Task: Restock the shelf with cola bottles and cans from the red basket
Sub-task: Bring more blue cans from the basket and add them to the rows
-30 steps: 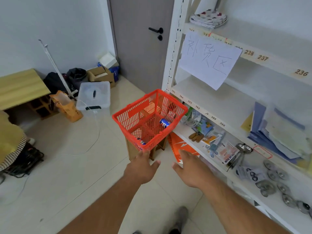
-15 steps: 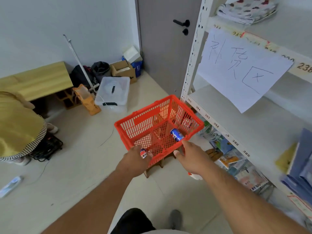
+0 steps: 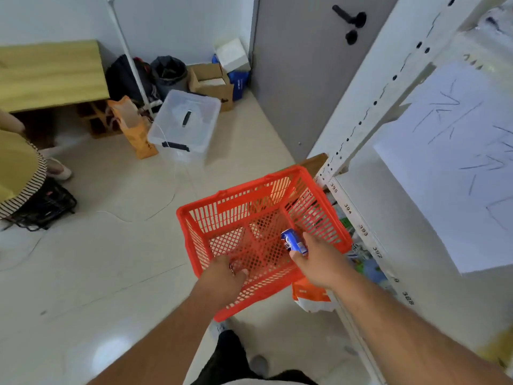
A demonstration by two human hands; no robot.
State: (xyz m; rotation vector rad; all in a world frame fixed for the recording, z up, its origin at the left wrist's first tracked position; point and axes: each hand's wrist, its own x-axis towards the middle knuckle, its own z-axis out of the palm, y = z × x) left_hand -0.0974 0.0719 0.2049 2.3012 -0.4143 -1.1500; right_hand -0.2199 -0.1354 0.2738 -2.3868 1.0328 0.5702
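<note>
The red basket (image 3: 222, 194) stands low beside the white shelf (image 3: 416, 218), just ahead of me. Inside it, near the right wall, lies a blue cola can (image 3: 292, 240). My right hand (image 3: 319, 259) grips this can, thumb below it and fingers above. My left hand (image 3: 224, 276) is inside the basket at its near wall, fingers curled down over a second can (image 3: 231, 268); only a red and white sliver of that can shows. The shelf board level with the basket's rim is bare, with numbered labels along its front edge.
A white paper sign (image 3: 458, 162) hangs over the shelf. Packets lie on the lower shelf behind the basket. An orange and white bag (image 3: 311, 298) lies under the basket. A clear lidded box (image 3: 186, 120), an orange bag (image 3: 133, 126) and a person in yellow (image 3: 16, 168) are to the left.
I have come closer to the basket. Both hands went from in front of it down into it. The right hand closed round the blue can, the left over the second can.
</note>
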